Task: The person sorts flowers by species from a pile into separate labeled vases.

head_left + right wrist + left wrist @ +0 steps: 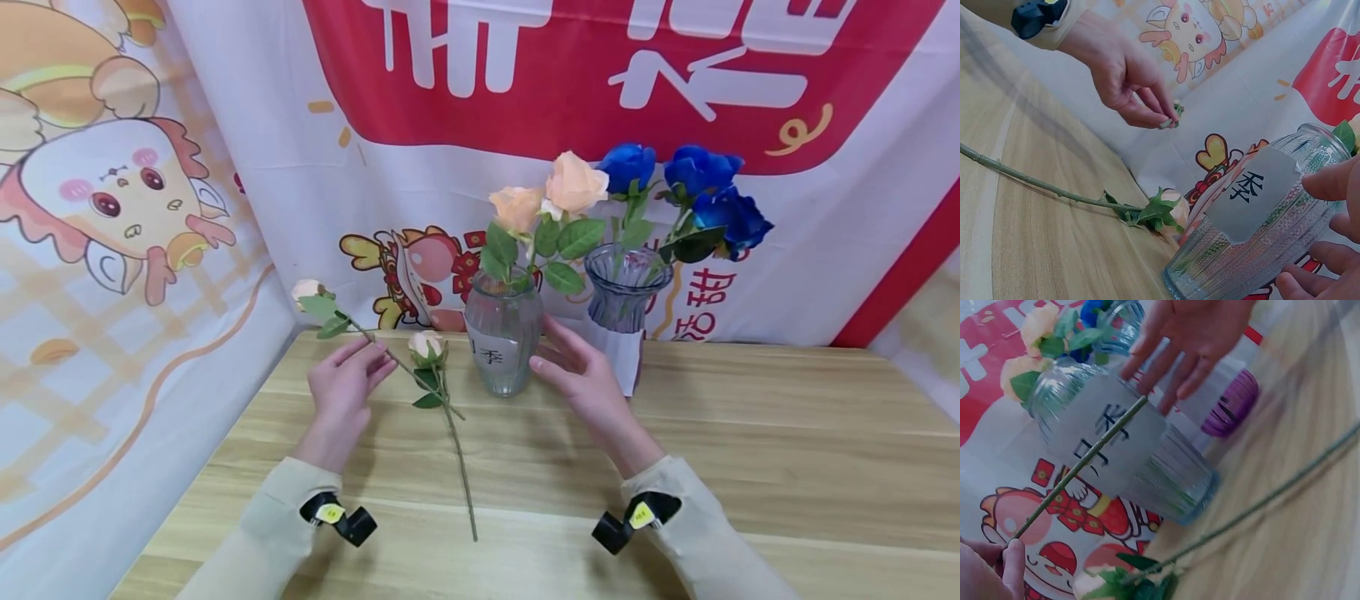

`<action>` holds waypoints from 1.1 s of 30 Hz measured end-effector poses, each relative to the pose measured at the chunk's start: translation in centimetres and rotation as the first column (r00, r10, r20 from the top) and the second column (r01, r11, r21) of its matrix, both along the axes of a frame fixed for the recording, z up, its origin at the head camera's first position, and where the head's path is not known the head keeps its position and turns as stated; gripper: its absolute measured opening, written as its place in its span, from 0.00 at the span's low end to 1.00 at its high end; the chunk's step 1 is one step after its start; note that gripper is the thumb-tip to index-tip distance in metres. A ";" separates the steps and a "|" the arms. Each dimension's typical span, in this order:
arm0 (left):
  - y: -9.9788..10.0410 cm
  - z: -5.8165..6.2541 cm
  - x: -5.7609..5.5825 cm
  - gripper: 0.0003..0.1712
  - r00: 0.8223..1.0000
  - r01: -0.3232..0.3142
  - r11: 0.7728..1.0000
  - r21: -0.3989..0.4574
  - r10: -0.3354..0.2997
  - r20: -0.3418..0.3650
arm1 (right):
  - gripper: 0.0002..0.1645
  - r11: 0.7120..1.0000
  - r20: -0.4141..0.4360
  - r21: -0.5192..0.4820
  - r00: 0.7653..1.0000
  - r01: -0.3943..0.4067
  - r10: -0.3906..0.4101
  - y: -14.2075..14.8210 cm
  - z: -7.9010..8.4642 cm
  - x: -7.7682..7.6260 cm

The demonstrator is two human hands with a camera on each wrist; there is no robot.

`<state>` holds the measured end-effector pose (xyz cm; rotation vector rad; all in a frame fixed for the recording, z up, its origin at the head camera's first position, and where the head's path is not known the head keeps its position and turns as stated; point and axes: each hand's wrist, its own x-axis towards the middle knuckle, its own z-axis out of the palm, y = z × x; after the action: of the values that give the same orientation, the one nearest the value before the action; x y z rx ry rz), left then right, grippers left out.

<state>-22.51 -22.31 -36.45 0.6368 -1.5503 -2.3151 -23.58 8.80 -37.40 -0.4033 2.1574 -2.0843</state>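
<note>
My left hand [341,387] pinches the stem of a pale pink rose [309,292], its bloom pointing to the far left. In the left wrist view the cut end of that stem [1088,455] crosses in front of a clear ribbed vase [504,321]. This vase carries a white label with dark characters and holds two peach roses [573,183]. Beside the vase's right side is my right hand [581,371], fingers spread and loosely bent; whether they touch the glass I cannot tell. A second pale pink rose [428,348] lies on the table, stem toward me.
Behind my right hand, a bluish flared vase [628,287] with a paper label holds blue roses [703,171]. A printed cloth [300,183] hangs behind the wooden table [750,433], and another printed cloth [112,350] stands along the left side.
</note>
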 end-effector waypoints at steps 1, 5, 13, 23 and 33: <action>0.2 0.3 0.0 0.26 1.000 -0.011 1.000 0.016 0.011 -0.009 | 0.43 1.000 0.001 -0.001 1.000 0.000 0.000 0.0 0.0 0.0; 0.9 1.3 -0.4 0.21 0.996 -0.055 0.994 0.097 0.061 -0.057 | 0.43 1.000 0.006 -0.005 1.000 0.000 0.000 0.0 0.0 0.0; 2.6 3.3 -1.2 0.21 0.982 -0.111 0.957 0.267 0.147 -0.120 | 0.43 1.000 0.008 -0.010 1.000 0.002 -0.002 0.1 0.0 0.1; 4.2 4.9 -1.6 0.17 0.926 -0.177 0.922 0.344 0.275 -0.260 | 0.43 1.000 0.018 0.001 1.000 0.000 0.000 0.1 0.0 0.1; 5.5 7.3 -2.2 0.17 0.882 -0.184 0.876 0.446 0.348 -0.318 | 0.43 1.000 0.023 0.011 1.000 0.004 -0.004 0.1 0.0 0.1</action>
<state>-24.73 -16.79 -29.18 0.4093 -0.7537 -2.3660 -23.53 8.92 -37.45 -0.3727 2.1576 -2.0679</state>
